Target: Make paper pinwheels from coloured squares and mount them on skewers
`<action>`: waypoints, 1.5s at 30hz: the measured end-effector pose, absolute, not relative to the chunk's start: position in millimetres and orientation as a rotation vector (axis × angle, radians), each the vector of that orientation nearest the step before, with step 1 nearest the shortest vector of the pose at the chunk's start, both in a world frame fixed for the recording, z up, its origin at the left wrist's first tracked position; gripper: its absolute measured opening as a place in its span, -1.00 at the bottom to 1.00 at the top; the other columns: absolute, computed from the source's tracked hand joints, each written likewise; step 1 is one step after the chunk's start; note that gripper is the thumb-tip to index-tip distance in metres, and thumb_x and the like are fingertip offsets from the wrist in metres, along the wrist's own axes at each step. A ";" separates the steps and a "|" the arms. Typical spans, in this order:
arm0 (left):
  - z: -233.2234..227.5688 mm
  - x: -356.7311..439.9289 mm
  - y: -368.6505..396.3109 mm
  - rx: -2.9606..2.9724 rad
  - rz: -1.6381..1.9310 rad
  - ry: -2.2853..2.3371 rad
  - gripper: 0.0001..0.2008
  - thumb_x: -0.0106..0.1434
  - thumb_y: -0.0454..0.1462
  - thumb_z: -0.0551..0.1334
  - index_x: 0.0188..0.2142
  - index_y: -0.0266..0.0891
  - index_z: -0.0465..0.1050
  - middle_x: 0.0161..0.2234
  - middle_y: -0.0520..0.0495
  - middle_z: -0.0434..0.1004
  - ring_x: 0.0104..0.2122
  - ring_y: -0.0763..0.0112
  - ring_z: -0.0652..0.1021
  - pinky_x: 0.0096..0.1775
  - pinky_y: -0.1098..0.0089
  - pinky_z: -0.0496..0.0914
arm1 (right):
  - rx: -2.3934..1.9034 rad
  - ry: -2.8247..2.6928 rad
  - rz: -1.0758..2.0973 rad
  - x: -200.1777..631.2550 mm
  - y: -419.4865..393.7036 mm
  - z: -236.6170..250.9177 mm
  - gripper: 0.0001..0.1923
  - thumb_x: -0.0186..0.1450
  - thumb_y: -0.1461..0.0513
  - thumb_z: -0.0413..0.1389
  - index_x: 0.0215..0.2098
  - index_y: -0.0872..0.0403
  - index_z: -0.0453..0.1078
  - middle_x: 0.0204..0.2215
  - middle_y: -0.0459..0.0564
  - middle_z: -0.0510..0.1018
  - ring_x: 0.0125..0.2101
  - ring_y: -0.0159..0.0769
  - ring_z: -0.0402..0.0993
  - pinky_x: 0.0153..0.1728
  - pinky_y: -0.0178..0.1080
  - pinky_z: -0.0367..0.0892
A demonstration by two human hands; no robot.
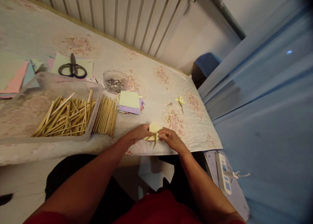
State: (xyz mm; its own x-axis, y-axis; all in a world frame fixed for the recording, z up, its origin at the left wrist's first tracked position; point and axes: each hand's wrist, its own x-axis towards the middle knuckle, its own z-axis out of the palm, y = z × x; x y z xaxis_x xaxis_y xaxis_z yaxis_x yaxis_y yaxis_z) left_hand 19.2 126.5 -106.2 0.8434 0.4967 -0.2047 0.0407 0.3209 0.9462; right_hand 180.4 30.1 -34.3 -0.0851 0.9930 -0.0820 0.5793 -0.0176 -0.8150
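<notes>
The left hand (140, 133) and right hand (172, 140) pinch yellow paper (154, 126) over the tabletop (151, 83); I suspect tugging too hard could tear it.

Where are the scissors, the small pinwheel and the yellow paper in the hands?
Scissors (72, 67), head view: where the handles meet.
Small pinwheel (180, 100), head view: middle of its yellow head.
Yellow paper (154, 127), head view: its upper part.

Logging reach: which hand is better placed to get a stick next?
Probably the left hand: it is nearer the row of sticks than the right hand, though both hold the yellow paper.
</notes>
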 end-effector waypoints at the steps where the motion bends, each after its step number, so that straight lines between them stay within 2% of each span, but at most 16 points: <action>1: -104.6 19.1 126.1 1.222 0.318 0.519 -0.68 -0.07 -0.29 0.24 -0.27 -0.38 0.48 -0.39 -0.02 0.49 -0.47 0.49 0.38 -0.43 0.48 0.22 | -1.676 -1.679 0.961 180.6 30.0 -36.7 -0.85 0.23 0.19 0.10 -0.41 0.07 0.47 -0.42 -0.09 0.46 -0.34 -0.34 0.37 -0.22 -0.28 0.25; 5: -96.3 18.1 123.5 1.189 0.324 0.529 -0.68 -0.07 -0.31 0.23 -0.27 -0.38 0.48 -0.40 -0.03 0.49 -0.48 0.48 0.38 -0.45 0.48 0.22 | -1.773 -1.572 0.912 178.6 29.6 -41.1 -0.88 0.16 0.19 0.14 -0.47 0.08 0.42 -0.49 -0.13 0.45 -0.41 -0.37 0.34 -0.31 -0.31 0.23; 12: -92.6 17.3 121.7 1.173 0.317 0.531 -0.68 -0.07 -0.31 0.23 -0.27 -0.38 0.47 -0.40 -0.04 0.51 -0.47 0.46 0.41 -0.43 0.47 0.25 | -1.818 -1.666 0.736 169.7 30.2 -37.7 -0.86 0.17 0.22 0.07 -0.52 0.07 0.35 -0.48 -0.10 0.44 -0.40 -0.35 0.33 -0.34 -0.31 0.21; 20: -96.2 19.0 122.0 1.149 0.338 0.537 -0.69 -0.08 -0.34 0.22 -0.27 -0.38 0.47 -0.39 -0.06 0.52 -0.46 0.44 0.44 -0.43 0.46 0.28 | -1.934 -1.578 0.605 164.0 34.1 -50.3 -0.90 0.12 0.25 0.04 -0.55 0.06 0.27 -0.56 -0.12 0.37 -0.50 -0.38 0.27 -0.47 -0.34 0.17; 28: -97.2 21.1 121.4 1.164 0.348 0.581 -0.78 -0.08 -0.34 0.20 -0.36 -0.36 0.44 -0.46 -0.01 0.47 -0.52 0.51 0.38 -0.48 0.50 0.23 | -1.963 -1.590 0.540 165.6 34.7 -57.5 -0.91 0.13 0.25 0.04 -0.53 0.06 0.26 -0.56 -0.12 0.38 -0.52 -0.39 0.27 -0.48 -0.35 0.17; 45: -104.2 25.1 121.6 1.189 0.328 0.637 -0.79 -0.06 -0.36 0.19 -0.36 -0.36 0.43 -0.47 -0.03 0.47 -0.53 0.49 0.41 -0.51 0.50 0.26 | -1.935 -1.620 0.538 162.7 36.3 -59.0 -0.89 0.13 0.27 0.02 -0.56 0.05 0.24 -0.58 -0.13 0.36 -0.52 -0.39 0.28 -0.47 -0.35 0.18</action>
State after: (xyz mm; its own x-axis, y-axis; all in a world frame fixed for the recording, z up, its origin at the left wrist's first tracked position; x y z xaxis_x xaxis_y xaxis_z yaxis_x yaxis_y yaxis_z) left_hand 25.1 121.6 -104.2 0.7821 0.5539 -0.2855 0.0890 0.3542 0.9309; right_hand 162.7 36.3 -59.0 0.1917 0.9804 0.0453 0.7584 -0.1187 -0.6409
